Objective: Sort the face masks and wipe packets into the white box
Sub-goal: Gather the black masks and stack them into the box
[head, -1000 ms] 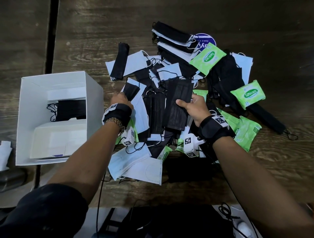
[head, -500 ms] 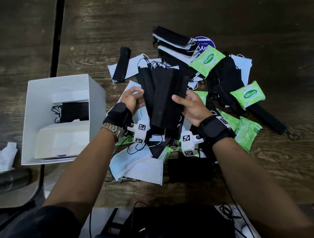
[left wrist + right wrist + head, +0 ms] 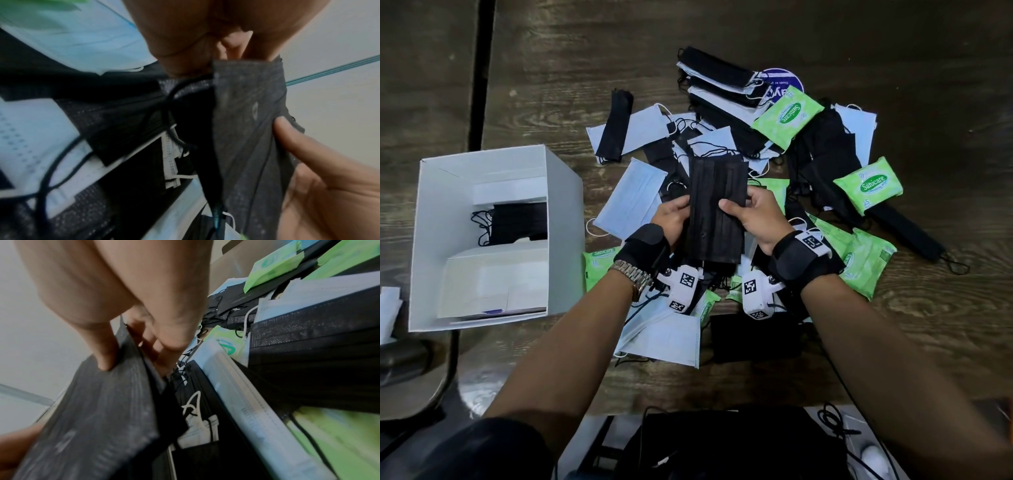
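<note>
Both hands hold a stack of black masks (image 3: 715, 209) upright above the pile. My left hand (image 3: 674, 214) grips its left edge; my right hand (image 3: 748, 214) pinches its right edge, thumb in front. The wrist views show the same black masks (image 3: 246, 129) (image 3: 98, 410) between thumb and fingers. Beneath lies a heap of light blue masks (image 3: 631, 202), more black ones and green wipe packets (image 3: 787, 116). The white box (image 3: 565, 192) stands at the left with black masks (image 3: 517, 222) inside.
A white insert (image 3: 493, 277) fills the near part of the box. More green packets (image 3: 868, 186) and a long black mask (image 3: 904, 226) lie at the right of the heap. A dark bag with cables (image 3: 722, 445) sits at the table's near edge.
The loose black masks that my hands gathered from the pile have been squared into one narrow stack, now held between both hands. My view has shifted slightly.
</note>
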{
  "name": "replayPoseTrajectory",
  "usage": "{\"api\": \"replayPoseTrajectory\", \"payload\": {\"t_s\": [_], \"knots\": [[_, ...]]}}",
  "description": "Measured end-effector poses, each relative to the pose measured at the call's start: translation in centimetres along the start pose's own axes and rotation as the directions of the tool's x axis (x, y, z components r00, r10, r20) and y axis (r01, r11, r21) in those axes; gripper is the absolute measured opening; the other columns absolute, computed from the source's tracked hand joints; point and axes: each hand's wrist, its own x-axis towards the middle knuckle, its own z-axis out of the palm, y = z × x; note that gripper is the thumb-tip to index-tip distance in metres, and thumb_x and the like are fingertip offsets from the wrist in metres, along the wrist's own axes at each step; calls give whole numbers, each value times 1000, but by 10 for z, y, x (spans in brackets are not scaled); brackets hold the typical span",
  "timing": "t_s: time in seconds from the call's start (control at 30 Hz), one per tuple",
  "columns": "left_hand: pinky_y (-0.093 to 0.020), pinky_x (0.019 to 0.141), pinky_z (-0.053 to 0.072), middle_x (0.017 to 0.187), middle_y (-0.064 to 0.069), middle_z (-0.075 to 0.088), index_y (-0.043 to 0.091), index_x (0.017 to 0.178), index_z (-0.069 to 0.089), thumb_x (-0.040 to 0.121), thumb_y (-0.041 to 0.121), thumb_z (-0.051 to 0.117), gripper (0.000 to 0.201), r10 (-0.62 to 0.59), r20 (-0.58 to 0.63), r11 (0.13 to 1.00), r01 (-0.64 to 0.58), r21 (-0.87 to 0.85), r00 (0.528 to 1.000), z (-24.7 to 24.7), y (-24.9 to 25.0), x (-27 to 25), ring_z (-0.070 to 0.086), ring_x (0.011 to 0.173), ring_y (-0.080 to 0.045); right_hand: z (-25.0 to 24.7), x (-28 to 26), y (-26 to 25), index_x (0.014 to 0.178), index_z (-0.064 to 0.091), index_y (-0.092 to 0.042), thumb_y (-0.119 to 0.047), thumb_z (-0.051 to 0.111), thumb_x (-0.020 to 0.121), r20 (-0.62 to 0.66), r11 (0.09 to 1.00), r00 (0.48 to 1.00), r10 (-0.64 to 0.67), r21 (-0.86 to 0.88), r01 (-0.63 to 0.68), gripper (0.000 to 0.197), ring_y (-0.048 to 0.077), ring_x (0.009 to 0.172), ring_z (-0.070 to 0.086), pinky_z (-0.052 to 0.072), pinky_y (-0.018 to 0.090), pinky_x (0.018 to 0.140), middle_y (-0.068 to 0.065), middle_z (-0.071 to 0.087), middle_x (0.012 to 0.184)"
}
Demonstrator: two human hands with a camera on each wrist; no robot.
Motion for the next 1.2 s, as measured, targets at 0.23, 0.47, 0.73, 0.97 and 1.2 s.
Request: {"api": "replayPoseTrajectory", "payload": {"t_s": [0.23, 0.47, 0.73, 0.97, 1.2], "knots": [[-40, 90, 53, 110, -15, 69, 4, 119, 62, 94, 29, 58, 35, -49, 71, 995, 55, -79, 996, 10, -4, 0, 66, 101, -28, 4, 3, 8, 108, 70, -5, -12, 74, 86, -131, 992, 990, -54, -119, 38, 23, 12, 86, 68, 57, 29, 81, 5, 73, 99], [-41, 91, 54, 109, -15, 66, 6, 138, 39, 93, -3, 56, 49, 136, -233, 979, -94, 182, 963, -1, 9, 8, 66, 88, -19, -6, 12, 14, 111, 57, -15, -35, 77, 84, -215, 990, 972, 92, -88, -114, 39, 19, 72, 69, 57, 33, 64, 17, 72, 99], [-26, 100, 48, 117, -2, 68, 20, 113, 70, 87, -8, 53, 42, 385, -276, 887, -270, 376, 881, -42, 43, 11, 62, 108, -10, -11, -2, 51, 110, 63, -13, -40, 85, 73, -103, 697, 994, 39, -710, -101, 51, 24, 94, 65, 54, 37, 84, 4, 71, 88], [-29, 90, 55, 106, -5, 72, 18, 107, 74, 89, -4, 53, 36, 320, -326, 915, -201, 350, 889, -53, 42, 1, 68, 98, -18, 30, -4, 41, 94, 63, -21, -62, 78, 70, -114, 620, 993, -14, -780, -80, 49, 25, 92, 64, 55, 37, 77, 4, 69, 99], [-43, 95, 53, 103, -11, 72, 15, 107, 73, 91, 2, 58, 25, 283, -357, 943, -191, 271, 890, -63, 38, -9, 67, 96, -22, 43, 7, 43, 65, 62, -20, -26, 84, 72, -130, 684, 991, 36, -720, -119, 24, 26, 81, 67, 57, 34, 72, 4, 69, 83]]}}
